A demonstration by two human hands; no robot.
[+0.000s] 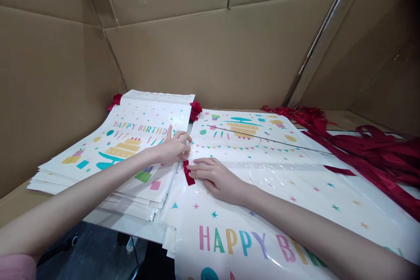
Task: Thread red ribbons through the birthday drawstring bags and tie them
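My left hand [175, 146] is at the right edge of a stack of white "Happy Birthday" printed sheets [126, 116]. One finger is raised; the others curl down in a pinch at the upper end of a short red ribbon strip [189, 176]. My right hand [220, 180] lies palm down on a larger glossy printed sheet [269, 201], its fingers stretched left with the tips on the same strip. The ribbon's top end is partly hidden by my left fingers. Both sheets carry cakes, gifts and stars.
Red ribbon bunches [196, 110] stick out from the left stack's sides. A heap of long red ribbons [374, 148] lies at the right. One loose red strip [339, 170] and a thin dark line [269, 138] cross the large sheet. Cardboard walls [210, 57] enclose the table.
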